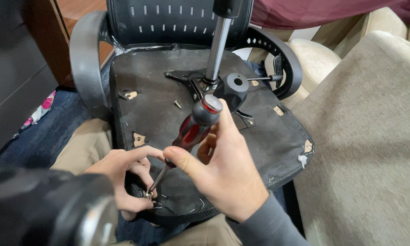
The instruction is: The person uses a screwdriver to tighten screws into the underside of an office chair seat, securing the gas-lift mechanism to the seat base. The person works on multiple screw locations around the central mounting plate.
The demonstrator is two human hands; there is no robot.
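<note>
An office chair lies upside down with the black underside of its seat (159,109) facing me. My right hand (227,168) grips the red and black handle of a screwdriver (196,125), whose shaft slants down and left. Its tip meets a small screw (148,194) near the seat's front edge. My left hand (127,177) pinches around that screw and the tip, fingers resting on the fabric. A chrome gas lift column (217,45) rises from the black metal mounting plate (200,86) at the seat's middle.
A loose screw (178,104) lies on the seat underside. Grey armrests (84,59) curve up on both sides. A beige sofa (364,136) fills the right. Blue carpet (50,132) and a dark cabinet are on the left. A blurred dark object (45,209) covers the lower left.
</note>
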